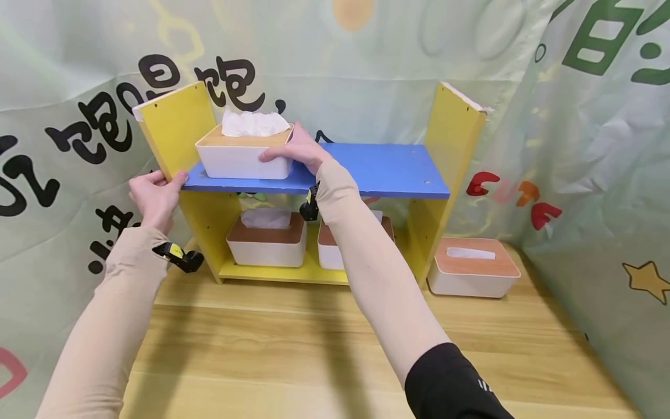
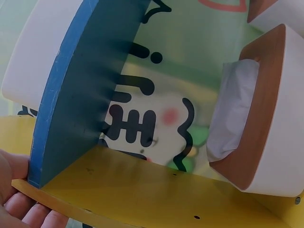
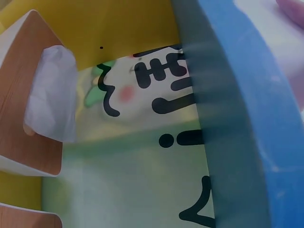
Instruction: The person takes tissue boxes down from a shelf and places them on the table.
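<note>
A white tissue box (image 1: 243,162) with a light wooden lid and a tissue sticking out stands on the left part of the blue shelf board (image 1: 389,169). My right hand (image 1: 298,148) holds its right end, thumb on the front face and fingers behind the corner. My left hand (image 1: 157,195) grips the edge of the yellow left side panel (image 1: 178,125). In the left wrist view the left thumb (image 2: 16,166) lies by the end of the blue board, the other fingers behind the panel. The right wrist view shows only a bit of a finger at its top right corner.
Two more tissue boxes, a left one (image 1: 267,253) and a partly hidden one (image 1: 330,256), stand on the yellow bottom shelf (image 1: 282,274). Another tissue box (image 1: 473,282) sits on the wooden tabletop (image 1: 272,343), right of the rack. Printed cloth (image 1: 366,110) hangs behind and at both sides.
</note>
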Demonstrator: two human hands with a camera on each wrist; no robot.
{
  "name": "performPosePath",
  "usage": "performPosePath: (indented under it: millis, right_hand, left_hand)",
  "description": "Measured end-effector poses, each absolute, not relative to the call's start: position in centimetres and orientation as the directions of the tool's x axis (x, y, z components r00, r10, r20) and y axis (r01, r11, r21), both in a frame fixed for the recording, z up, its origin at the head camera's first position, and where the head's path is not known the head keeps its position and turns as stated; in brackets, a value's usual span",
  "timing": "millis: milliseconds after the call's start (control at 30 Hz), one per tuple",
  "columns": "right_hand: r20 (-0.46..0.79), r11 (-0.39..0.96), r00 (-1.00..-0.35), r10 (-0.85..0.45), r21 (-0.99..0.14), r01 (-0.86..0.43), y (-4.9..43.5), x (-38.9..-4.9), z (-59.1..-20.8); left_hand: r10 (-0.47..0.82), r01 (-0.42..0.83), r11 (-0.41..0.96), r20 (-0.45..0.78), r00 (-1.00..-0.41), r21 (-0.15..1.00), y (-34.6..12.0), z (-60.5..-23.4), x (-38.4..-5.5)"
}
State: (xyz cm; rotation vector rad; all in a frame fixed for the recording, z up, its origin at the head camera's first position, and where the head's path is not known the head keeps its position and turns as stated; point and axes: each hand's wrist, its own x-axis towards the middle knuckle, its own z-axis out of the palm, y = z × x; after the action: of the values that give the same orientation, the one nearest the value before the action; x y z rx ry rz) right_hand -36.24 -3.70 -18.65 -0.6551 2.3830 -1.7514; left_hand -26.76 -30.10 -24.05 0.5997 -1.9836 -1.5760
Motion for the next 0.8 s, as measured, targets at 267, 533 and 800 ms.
performPosePath:
  millis: [267,533,800]
  right_hand:
    - [0.149,0.325,-0.883,-0.446,-0.892,-0.315,-3.99,-36.21,-18.67]
    - [0.189,0.324,-0.884,-0.427,-0.881,-0.345,-3.83,-36.26,-18.82]
    - [0.234,0.232,-0.879,-0.415,-0.907,-0.351,-3.36,-35.8,-18.91]
  left_hand:
    - [-0.646,-0.026,0.217,0.123,-0.753,0.976,-29.92,-23.99,-26.86]
    - [-0.642,-0.009,0.215,0.134,-0.754,0.977,-30.01,-23.95,-26.85]
    - [-0.641,-0.01,0.218,0.135,-0.755,0.976,-30.23,-24.07,-26.92]
